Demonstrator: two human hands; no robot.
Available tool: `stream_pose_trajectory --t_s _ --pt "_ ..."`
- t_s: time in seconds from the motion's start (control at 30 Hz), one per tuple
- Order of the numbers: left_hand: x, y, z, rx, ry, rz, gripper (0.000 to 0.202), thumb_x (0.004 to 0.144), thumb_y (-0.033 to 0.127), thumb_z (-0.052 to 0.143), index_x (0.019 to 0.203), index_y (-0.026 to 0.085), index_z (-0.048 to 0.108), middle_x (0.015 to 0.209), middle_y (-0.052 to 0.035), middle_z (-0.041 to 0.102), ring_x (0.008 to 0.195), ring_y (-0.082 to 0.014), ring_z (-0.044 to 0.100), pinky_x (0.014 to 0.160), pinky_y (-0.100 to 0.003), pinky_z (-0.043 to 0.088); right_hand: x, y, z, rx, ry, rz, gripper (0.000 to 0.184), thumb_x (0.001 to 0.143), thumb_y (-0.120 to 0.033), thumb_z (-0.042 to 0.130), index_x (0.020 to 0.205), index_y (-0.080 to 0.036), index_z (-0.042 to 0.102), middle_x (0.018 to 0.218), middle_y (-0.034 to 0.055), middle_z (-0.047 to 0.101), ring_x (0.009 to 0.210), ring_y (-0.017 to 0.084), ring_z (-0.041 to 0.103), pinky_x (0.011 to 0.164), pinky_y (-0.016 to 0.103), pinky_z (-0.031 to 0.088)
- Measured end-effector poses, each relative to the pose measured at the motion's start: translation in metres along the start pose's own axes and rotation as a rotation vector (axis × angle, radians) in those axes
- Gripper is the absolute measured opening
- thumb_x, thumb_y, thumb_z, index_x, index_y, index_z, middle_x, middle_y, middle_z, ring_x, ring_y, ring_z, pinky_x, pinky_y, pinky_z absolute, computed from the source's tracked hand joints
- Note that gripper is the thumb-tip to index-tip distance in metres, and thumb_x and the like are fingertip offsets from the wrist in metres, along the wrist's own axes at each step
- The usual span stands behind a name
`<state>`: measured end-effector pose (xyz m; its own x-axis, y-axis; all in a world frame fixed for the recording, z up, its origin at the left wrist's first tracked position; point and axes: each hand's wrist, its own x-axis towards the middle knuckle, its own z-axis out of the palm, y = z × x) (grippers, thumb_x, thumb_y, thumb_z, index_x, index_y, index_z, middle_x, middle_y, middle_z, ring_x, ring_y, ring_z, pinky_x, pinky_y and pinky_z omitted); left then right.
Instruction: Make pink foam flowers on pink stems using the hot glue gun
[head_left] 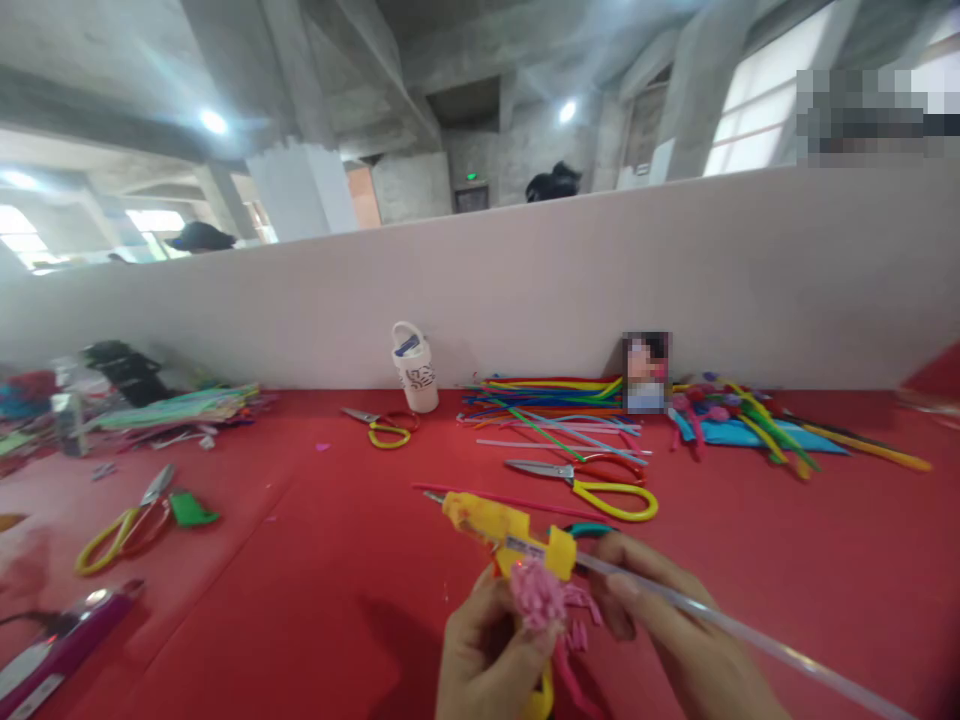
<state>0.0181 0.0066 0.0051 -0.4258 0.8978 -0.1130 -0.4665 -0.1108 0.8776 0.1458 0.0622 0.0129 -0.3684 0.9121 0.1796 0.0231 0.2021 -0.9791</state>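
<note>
My left hand [487, 650] is closed on a bunched pink pipe-cleaner piece [537, 594], with pink stems hanging below it. Just behind that piece is a yellow hot glue gun [487, 518], its nozzle pointing left and its handle partly hidden by my left hand. From its rear a long clear glue stick [750, 632] runs down to the right. My right hand [660, 600] has its thumb and fingers closed around this stick near the gun. Teal-handled pliers or a similar tool [589, 530] lie partly hidden behind the gun.
Scissors with yellow and red handles [615, 498] lie beyond the gun, with more scissors [388, 432] farther back and at left. Colored pipe cleaners [555, 405] and a white cup [416, 375] stand along the partition [510, 290]. A purple device [71, 640] lies at left.
</note>
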Motion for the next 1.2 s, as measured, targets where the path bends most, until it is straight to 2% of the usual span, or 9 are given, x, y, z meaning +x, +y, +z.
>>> stream_pose_trajectory --t_s 0.17,0.27,0.4,0.63,0.83,0.93,1.0,1.1,1.2 --pt "-0.002 -0.02 0.008 -0.035 -0.06 0.058 0.018 0.056 0.032 0.077 0.053 0.016 0.068 0.063 -0.0037 0.057 0.06 -0.0141 0.052 0.061 -0.026 0.044 -0.002 0.018 -0.002 0.278 -0.005 0.166 0.031 0.08 -0.043 0.055 0.059 -0.02 0.05 0.055 -0.0032 0.043 0.052 0.013 0.04 0.05 0.024 0.04" --pt "-0.005 -0.027 0.008 0.09 -0.06 0.101 0.006 0.063 0.02 0.069 0.058 0.017 0.071 0.063 -0.0038 0.057 0.063 -0.0159 0.052 0.064 -0.027 0.044 -0.004 0.024 -0.001 0.391 -0.011 0.264 0.024 0.079 -0.039 0.056 0.062 -0.021 0.053 0.06 -0.0019 0.046 0.055 0.014 0.043 0.053 0.025 0.044" --pt "-0.003 -0.033 0.002 0.291 -0.075 0.194 0.016 0.064 0.008 0.059 0.061 0.017 0.071 0.067 -0.0061 0.06 0.07 -0.0195 0.052 0.067 -0.029 0.043 -0.003 0.026 0.003 0.516 0.011 0.382 0.014 0.076 -0.035 0.061 0.069 -0.022 0.058 0.067 -0.0004 0.052 0.061 0.016 0.051 0.059 0.027 0.048" --pt "-0.001 -0.027 -0.002 0.391 -0.096 0.248 0.022 0.062 0.003 0.055 0.062 0.018 0.07 0.076 -0.0073 0.064 0.073 -0.0213 0.054 0.069 -0.03 0.043 -0.002 0.022 0.011 0.637 0.07 0.382 0.013 0.073 -0.031 0.068 0.07 -0.022 0.059 0.064 -0.0044 0.05 0.058 0.01 0.049 0.054 0.018 0.044" --pt "-0.001 -0.02 -0.002 0.353 -0.113 0.274 0.018 0.063 0.005 0.055 0.061 0.018 0.068 0.072 -0.0048 0.06 0.07 -0.019 0.052 0.068 -0.028 0.042 0.002 0.02 0.016 0.636 0.133 0.377 0.022 0.065 -0.032 0.075 0.063 -0.019 0.057 0.056 -0.0058 0.049 0.052 0.008 0.044 0.048 0.017 0.039" --pt "0.001 -0.019 -0.004 0.231 -0.141 0.229 0.01 0.067 0.012 0.059 0.061 0.018 0.066 0.073 -0.0039 0.057 0.07 -0.0179 0.051 0.069 -0.028 0.041 0.004 0.014 0.019 0.636 0.127 0.331 0.02 0.064 -0.031 0.075 0.063 -0.018 0.06 0.055 -0.0056 0.05 0.05 0.008 0.043 0.047 0.018 0.037" --pt "0.003 -0.018 -0.006 0.146 -0.151 0.155 0.007 0.069 0.019 0.062 0.063 0.017 0.065 0.071 -0.003 0.055 0.068 -0.0164 0.05 0.067 -0.027 0.04 0.005 0.008 0.023 0.674 0.113 0.321 0.017 0.062 -0.03 0.076 0.07 -0.02 0.064 0.058 -0.0048 0.055 0.054 0.01 0.048 0.052 0.019 0.04" --pt "0.005 -0.016 -0.008 0.076 -0.189 0.072 0.013 0.068 0.025 0.067 0.059 0.017 0.061 0.065 -0.0011 0.051 0.065 -0.0142 0.046 0.063 -0.025 0.037 0.005 0.0 0.03 0.741 -0.02 0.392 0.019 0.065 -0.031 0.074 0.078 -0.02 0.068 0.067 -0.0007 0.064 0.066 0.015 0.057 0.064 0.025 0.044" --pt "0.005 -0.009 -0.006 0.071 -0.24 0.024 0.018 0.064 0.023 0.07 0.052 0.016 0.059 0.061 0.0003 0.049 0.061 -0.0126 0.044 0.062 -0.024 0.037 0.004 -0.003 0.034 0.736 -0.123 0.435 0.018 0.071 -0.035 0.067 0.073 -0.017 0.069 0.071 0.0027 0.067 0.072 0.018 0.06 0.069 0.028 0.044"
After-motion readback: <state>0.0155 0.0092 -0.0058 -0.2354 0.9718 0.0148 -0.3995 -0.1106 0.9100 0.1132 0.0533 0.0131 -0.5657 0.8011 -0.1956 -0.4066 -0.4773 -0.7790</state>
